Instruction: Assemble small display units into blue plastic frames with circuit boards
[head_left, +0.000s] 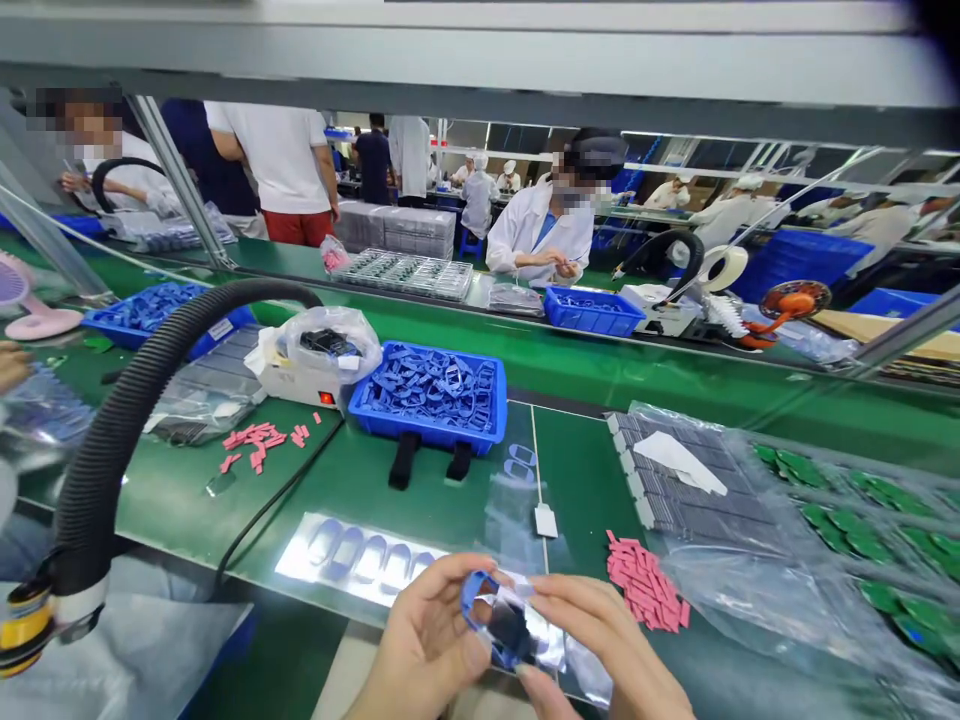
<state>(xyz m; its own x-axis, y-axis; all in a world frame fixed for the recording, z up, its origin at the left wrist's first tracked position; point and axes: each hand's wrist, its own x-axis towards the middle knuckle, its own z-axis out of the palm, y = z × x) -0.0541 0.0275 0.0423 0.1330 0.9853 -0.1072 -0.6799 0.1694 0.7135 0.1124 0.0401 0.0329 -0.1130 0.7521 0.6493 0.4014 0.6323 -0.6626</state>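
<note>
The fingers (450, 580) of both hands are pinching a blue plastic frame (471, 600) with a shiny film (540, 640) on it, and they are holding it up low at 6 o'clock in the view. The left hand (424, 645) is gripping the frame's left side. The right hand (600, 640) is pressing on the film beside it. Just past the hands at 10 o'clock, a shiny sheet (360, 560) with oval shapes is lying on the green surface (592, 480). At 12 o'clock, a small white tag (546, 520) is lying near a clear bag (514, 520), and a blue crate (427, 425) full of blue frames is sitting behind them. A pile of pink pieces (643, 582) is lying at 1 o'clock. Grey parts (690, 490) are sitting at 2 o'clock, and green pieces (847, 530) are lying in plastic at 3 o'clock. A black hose (112, 440) is curving up at 9 o'clock.
</note>
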